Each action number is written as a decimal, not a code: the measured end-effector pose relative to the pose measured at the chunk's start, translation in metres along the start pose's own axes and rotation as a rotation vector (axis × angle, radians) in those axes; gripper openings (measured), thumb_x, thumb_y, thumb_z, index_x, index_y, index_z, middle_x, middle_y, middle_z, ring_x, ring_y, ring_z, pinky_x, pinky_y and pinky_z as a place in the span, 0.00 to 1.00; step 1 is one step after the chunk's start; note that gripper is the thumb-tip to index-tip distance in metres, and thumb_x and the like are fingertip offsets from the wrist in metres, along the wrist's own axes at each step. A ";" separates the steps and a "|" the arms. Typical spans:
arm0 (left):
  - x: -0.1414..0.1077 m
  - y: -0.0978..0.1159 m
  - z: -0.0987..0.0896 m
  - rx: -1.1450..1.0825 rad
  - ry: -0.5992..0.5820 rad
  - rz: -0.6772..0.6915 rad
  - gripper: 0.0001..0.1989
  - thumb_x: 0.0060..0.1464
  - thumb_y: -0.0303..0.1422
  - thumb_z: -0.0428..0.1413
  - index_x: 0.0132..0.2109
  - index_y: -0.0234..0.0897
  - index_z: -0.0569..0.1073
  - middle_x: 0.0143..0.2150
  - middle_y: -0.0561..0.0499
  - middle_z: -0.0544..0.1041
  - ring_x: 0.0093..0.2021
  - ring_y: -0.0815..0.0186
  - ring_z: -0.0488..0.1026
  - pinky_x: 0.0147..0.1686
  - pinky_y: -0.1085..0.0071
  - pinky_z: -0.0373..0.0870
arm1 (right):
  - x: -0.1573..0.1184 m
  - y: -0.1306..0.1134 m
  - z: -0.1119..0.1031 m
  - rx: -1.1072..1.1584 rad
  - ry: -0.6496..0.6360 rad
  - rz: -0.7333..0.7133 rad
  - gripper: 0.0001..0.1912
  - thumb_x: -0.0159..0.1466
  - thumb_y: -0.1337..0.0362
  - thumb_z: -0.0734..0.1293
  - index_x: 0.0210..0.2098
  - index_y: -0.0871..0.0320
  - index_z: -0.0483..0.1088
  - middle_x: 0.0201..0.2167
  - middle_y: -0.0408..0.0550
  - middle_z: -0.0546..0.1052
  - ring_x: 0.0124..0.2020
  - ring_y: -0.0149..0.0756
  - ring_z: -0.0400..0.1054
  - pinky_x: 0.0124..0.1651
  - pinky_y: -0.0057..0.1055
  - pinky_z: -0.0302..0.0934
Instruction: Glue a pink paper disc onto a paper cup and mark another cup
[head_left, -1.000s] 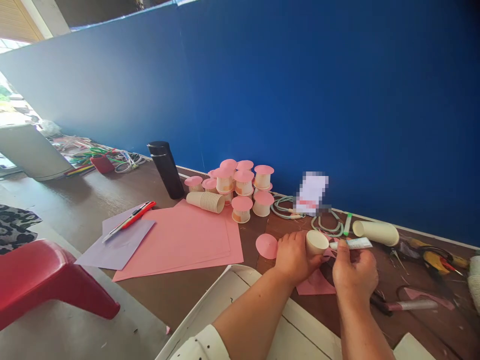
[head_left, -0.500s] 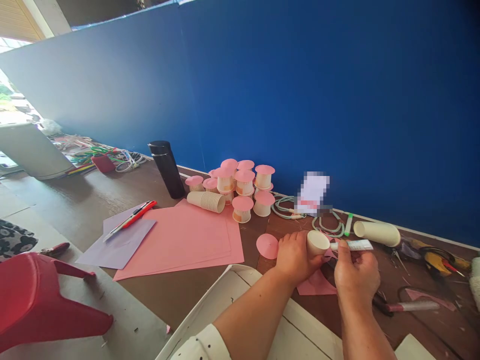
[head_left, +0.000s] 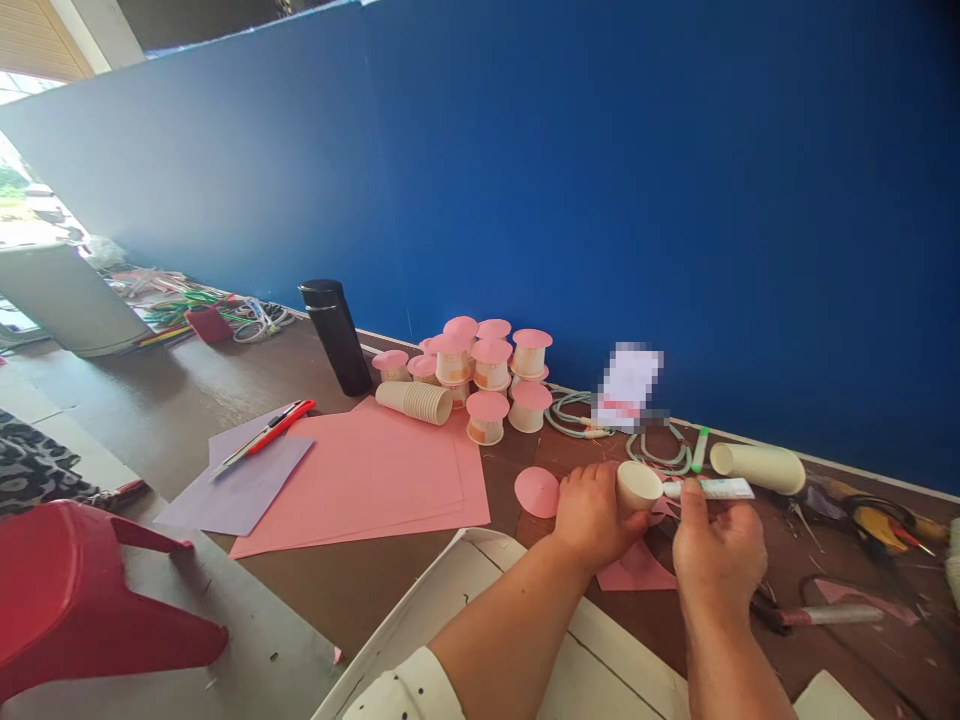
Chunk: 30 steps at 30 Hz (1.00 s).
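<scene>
White board with dark lines lying nearest, under the left forearm; red stool standing off to the left. Left hand clamping around a pale cup, the cup tilting with its mouth facing up and toward the camera. Right hand pinching a white tube between thumb and fingers, nozzle pointing left at the cup rim; cannot tell if touching. Hands working close together but apart, cup and nozzle sitting between them, above the brown table.

Pink scrap lying below the cup, pink disc lying flat just left of the left hand. Pink sheets spreading farther left, lilac sheets partly overlapping them, red utility knife resting on top. Nested cups lying sideways at the pink sheets' far edge; pale cylinder lying at right, green-ended stick beside it.

Farther back, pink-topped cups clustering, some stacking; black bottle standing left of them. Coiled cable lying near a pixelated item. Blue wall running behind everything.
</scene>
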<state>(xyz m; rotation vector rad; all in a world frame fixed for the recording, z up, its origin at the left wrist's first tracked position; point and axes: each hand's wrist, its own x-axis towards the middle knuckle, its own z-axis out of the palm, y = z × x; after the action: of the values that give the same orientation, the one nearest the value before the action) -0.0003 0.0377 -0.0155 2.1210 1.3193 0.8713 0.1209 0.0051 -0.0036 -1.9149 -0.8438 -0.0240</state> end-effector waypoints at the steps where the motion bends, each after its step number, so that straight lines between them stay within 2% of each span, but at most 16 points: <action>1: 0.000 0.000 0.000 0.000 0.003 0.002 0.26 0.48 0.47 0.58 0.51 0.38 0.67 0.47 0.46 0.74 0.45 0.55 0.70 0.44 0.58 0.68 | 0.000 0.000 0.000 0.004 0.001 -0.013 0.21 0.57 0.47 0.62 0.35 0.60 0.70 0.32 0.54 0.75 0.33 0.46 0.68 0.36 0.36 0.57; 8: 0.000 -0.001 0.002 -0.026 0.017 0.018 0.26 0.49 0.47 0.57 0.52 0.38 0.67 0.47 0.46 0.74 0.45 0.54 0.70 0.45 0.57 0.68 | 0.003 0.002 0.004 0.023 0.001 -0.063 0.22 0.56 0.45 0.63 0.33 0.60 0.71 0.29 0.54 0.75 0.30 0.43 0.68 0.34 0.35 0.56; 15: 0.000 -0.001 0.004 -0.043 0.008 0.000 0.26 0.48 0.45 0.58 0.52 0.39 0.66 0.48 0.46 0.74 0.46 0.54 0.69 0.47 0.57 0.67 | 0.006 0.003 0.009 0.068 -0.047 -0.089 0.25 0.58 0.45 0.63 0.40 0.60 0.74 0.32 0.52 0.77 0.31 0.41 0.70 0.36 0.34 0.58; 20: 0.000 -0.001 0.003 -0.039 0.016 0.004 0.26 0.49 0.46 0.57 0.53 0.39 0.66 0.48 0.46 0.74 0.46 0.53 0.70 0.46 0.55 0.67 | 0.009 -0.001 0.017 0.128 -0.105 -0.105 0.29 0.58 0.45 0.63 0.48 0.59 0.73 0.34 0.52 0.78 0.34 0.43 0.71 0.40 0.36 0.60; 26: 0.000 -0.001 0.002 -0.055 0.023 0.002 0.26 0.49 0.48 0.56 0.52 0.39 0.67 0.47 0.45 0.74 0.45 0.54 0.70 0.46 0.56 0.67 | 0.011 -0.006 0.019 0.047 -0.157 -0.257 0.29 0.59 0.43 0.59 0.48 0.57 0.74 0.40 0.55 0.78 0.39 0.45 0.70 0.43 0.39 0.60; 30: -0.001 0.000 0.002 -0.049 0.027 -0.008 0.26 0.50 0.48 0.55 0.52 0.38 0.67 0.47 0.45 0.75 0.45 0.54 0.70 0.46 0.56 0.67 | 0.011 -0.009 0.019 0.009 -0.172 -0.358 0.32 0.60 0.40 0.56 0.44 0.60 0.75 0.39 0.58 0.77 0.42 0.49 0.68 0.45 0.42 0.59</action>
<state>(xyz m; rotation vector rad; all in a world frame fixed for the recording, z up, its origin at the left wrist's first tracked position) 0.0005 0.0368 -0.0173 2.0719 1.3057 0.9225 0.1176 0.0282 -0.0021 -1.7526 -1.2929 -0.0728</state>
